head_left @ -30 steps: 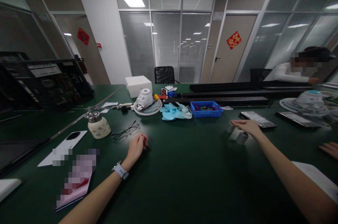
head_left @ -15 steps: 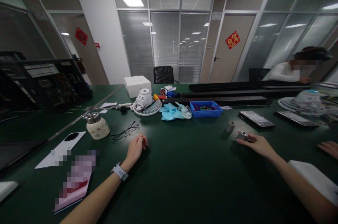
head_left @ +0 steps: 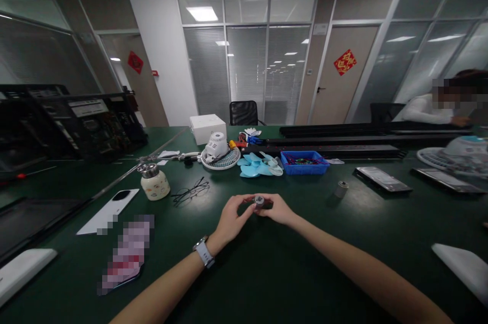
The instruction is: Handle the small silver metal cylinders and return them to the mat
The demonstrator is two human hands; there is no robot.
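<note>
Brought in from the right side of the desk (head_left: 290, 273) to the middle since half a second ago: right hand (head_left: 277, 208), now carrying a small metal cylinder (head_left: 260, 201). Risen from its rest on the desk as well: left hand (head_left: 231, 218), now meeting the right just in front of the body. Both hands closed narrowly on the cylinder, fingertips pinching it from either side, round end turned up toward the camera, seemingly to give a clear look at its face. Held just above the desk, not resting on it. Watch (head_left: 204, 252) on the left wrist.

Left behind, well apart to the right: a second small cylinder (head_left: 341, 188), lying near a flat dark device (head_left: 382, 179). Farther back, a blue tray (head_left: 304, 162), pale blue fan blades (head_left: 261, 166) and a white fan (head_left: 220, 151). To the left, glasses (head_left: 191, 191), a small jar (head_left: 154, 181) and a white phone (head_left: 109, 204). At the far right, another person (head_left: 427, 109) seated.
</note>
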